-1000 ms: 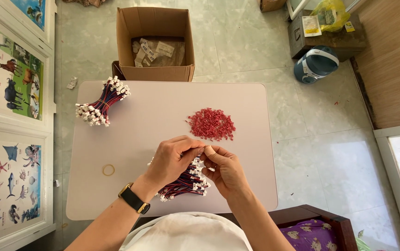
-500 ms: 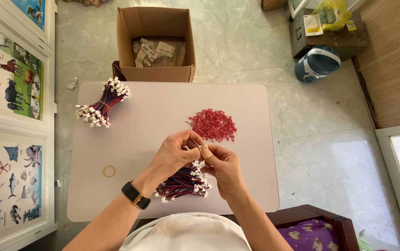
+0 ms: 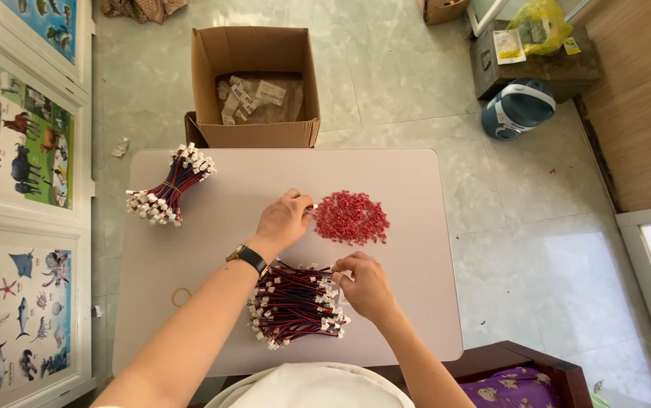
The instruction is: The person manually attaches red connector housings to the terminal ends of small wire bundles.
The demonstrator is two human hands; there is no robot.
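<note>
My left hand [image 3: 283,221] reaches across the white table [image 3: 189,257] to the left edge of a pile of small red pieces [image 3: 350,217]; its fingertips pinch a small white connector. My right hand [image 3: 363,284] rests at the right end of a loose heap of red-and-black wire leads with white connectors [image 3: 295,304], fingers pinched on a connector there. A black watch sits on my left wrist. A tied bundle of the same wire leads [image 3: 168,185] lies at the table's far left corner.
A rubber band [image 3: 181,296] lies on the table's left side. An open cardboard box [image 3: 257,85] stands on the floor beyond the table. A blue-and-white appliance [image 3: 517,108] and a dark crate are at the far right. Animal posters line the left wall.
My hands were joined over the wire heap. They have parted: the left has moved forward to the red pile, the right has dropped to the heap's right end.
</note>
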